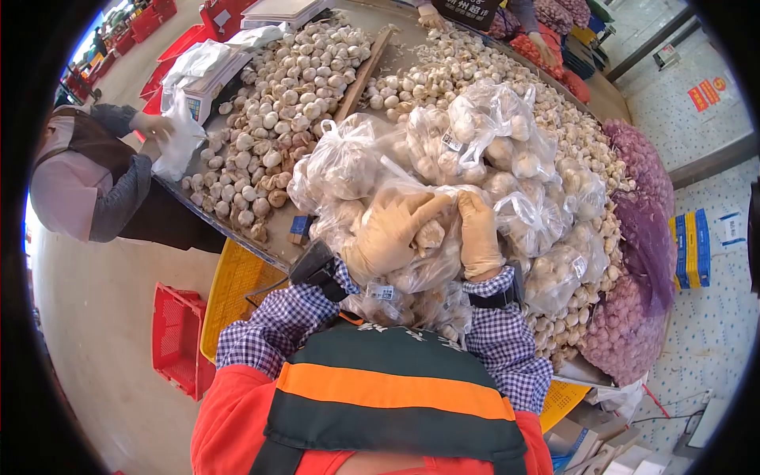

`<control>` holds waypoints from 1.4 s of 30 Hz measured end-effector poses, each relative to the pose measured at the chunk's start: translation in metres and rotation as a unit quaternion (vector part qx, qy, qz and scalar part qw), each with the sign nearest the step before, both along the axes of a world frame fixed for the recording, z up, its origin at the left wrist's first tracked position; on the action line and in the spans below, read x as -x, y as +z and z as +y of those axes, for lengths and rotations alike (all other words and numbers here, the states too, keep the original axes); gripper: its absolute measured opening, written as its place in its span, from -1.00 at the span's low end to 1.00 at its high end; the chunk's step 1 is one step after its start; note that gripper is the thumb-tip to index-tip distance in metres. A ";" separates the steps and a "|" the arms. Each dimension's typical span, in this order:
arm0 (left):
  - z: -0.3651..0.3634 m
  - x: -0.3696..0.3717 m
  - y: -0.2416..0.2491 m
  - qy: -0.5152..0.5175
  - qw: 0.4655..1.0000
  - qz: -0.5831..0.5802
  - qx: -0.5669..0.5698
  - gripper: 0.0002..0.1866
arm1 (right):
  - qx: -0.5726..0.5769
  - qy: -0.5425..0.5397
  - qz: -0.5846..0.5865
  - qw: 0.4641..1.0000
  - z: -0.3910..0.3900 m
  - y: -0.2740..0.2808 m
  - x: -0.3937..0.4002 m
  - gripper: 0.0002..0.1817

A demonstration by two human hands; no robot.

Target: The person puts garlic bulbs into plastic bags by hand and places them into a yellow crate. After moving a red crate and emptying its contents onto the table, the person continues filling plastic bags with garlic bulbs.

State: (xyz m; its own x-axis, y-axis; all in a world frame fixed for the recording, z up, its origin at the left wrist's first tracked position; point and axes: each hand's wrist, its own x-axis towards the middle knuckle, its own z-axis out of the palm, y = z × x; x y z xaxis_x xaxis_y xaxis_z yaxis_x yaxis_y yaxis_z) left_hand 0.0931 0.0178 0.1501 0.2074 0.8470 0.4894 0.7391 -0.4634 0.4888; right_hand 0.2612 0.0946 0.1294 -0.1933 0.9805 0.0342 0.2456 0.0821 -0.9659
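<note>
My left hand (388,233), in a tan glove, is curled around a garlic bulb (429,236) at the mouth of a clear plastic bag. My right hand (478,229), gloved as well, pinches the edge of that bag, with its fingers pressed together. Under and around both hands lie filled clear bags of garlic (340,166), some knotted and some with small labels. Loose garlic bulbs (309,83) cover the table to the upper left, beside a wooden divider (366,73). A small blue box (300,226) sits left of my left hand.
A co-worker (87,170) at the left holds a white bag (180,138) near a scale (207,77). Other people's hands reach in at the far edge. Purple net sacks (633,317) line the right side. Yellow (229,289) and red crates (176,340) stand at the lower left.
</note>
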 end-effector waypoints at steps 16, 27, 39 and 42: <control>0.001 0.074 -0.021 0.066 0.577 -0.788 0.205 -0.80 | -0.088 -0.067 -0.109 0.988 -0.042 0.013 -0.007 -0.82; 0.070 0.199 -0.012 0.177 0.676 -0.692 0.181 -0.31 | -0.320 0.179 -0.330 0.870 -0.067 0.041 0.022 -0.70; -0.022 0.037 -0.003 -0.023 0.971 0.107 0.212 -0.61 | -0.197 0.219 -0.446 0.845 -0.064 0.040 0.015 -0.55; -0.027 0.048 -0.011 -0.028 0.987 -0.019 0.158 -0.73 | -0.183 0.207 -0.404 0.872 -0.066 0.030 0.015 -0.47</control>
State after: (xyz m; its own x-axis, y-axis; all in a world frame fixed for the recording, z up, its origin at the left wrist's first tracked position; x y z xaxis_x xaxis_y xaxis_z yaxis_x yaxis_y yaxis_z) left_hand 0.0451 -0.0091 0.1386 0.2445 0.9465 0.2108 0.6952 -0.3226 0.6423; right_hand 0.2460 0.0287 0.1594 -0.6333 0.7737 0.0190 0.7105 0.5909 -0.3822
